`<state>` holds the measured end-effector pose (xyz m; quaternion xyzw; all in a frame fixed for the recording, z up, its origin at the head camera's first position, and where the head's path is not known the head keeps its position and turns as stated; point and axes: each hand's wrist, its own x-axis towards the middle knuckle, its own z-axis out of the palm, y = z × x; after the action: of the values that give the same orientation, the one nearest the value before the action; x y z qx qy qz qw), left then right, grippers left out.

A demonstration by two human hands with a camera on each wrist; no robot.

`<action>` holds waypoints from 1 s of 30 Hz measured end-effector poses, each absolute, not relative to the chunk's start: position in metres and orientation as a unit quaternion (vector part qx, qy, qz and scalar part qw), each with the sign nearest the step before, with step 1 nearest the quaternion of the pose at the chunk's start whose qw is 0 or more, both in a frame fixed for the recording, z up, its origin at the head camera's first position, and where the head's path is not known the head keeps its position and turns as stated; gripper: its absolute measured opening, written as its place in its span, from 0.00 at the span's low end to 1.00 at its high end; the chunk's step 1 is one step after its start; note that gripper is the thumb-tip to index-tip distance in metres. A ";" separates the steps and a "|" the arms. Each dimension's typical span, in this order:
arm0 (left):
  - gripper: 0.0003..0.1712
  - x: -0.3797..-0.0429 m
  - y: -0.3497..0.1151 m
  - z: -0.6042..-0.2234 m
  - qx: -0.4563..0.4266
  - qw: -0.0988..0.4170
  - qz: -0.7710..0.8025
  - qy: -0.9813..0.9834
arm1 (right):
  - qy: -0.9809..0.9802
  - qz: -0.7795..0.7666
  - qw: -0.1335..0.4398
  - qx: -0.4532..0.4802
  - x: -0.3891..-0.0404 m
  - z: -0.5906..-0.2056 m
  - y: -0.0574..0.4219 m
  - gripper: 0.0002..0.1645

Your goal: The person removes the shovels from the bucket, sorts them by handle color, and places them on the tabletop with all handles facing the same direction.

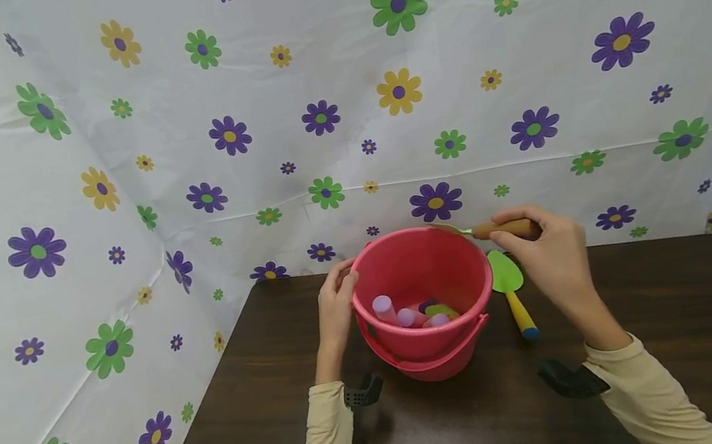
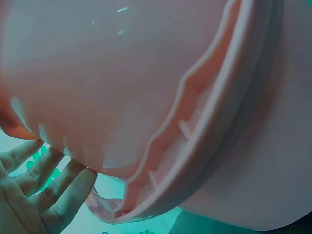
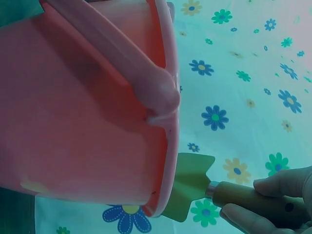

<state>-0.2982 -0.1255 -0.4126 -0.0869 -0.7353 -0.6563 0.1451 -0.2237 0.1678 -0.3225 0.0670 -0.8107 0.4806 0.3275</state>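
Note:
A pink bucket (image 1: 427,353) stands upright on the table, its handle hanging down in front. Inside lie several pink pieces with pale lilac round ends (image 1: 383,308), plus something dark purple and something yellow-green (image 1: 441,310). My left hand (image 1: 336,309) rests against the bucket's left side near the rim; in the left wrist view its fingers (image 2: 73,195) are spread and fairly straight, tips at the wall. With my right hand (image 1: 549,247) I grip the wooden handle of a small garden trowel (image 1: 502,230). Its green blade (image 3: 192,178) reaches the bucket's far right rim, the tip hidden behind it.
A second trowel, with a bright green blade (image 1: 505,272) and a yellow handle with a blue end, lies on the table right of the bucket. The dark wood table (image 1: 254,421) ends at a white flower-print cloth (image 1: 344,47) behind and to the left.

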 end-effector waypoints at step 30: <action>0.20 -0.294 -0.126 -0.403 -0.080 0.127 -0.653 -0.742 | -0.790 0.482 0.379 -0.035 -0.231 -0.354 0.218 0.10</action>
<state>-0.2936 -0.1259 -0.4027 -0.0795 -0.7421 -0.6534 0.1269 -0.2307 0.2178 -0.3539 -0.0349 -0.7896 0.4816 0.3786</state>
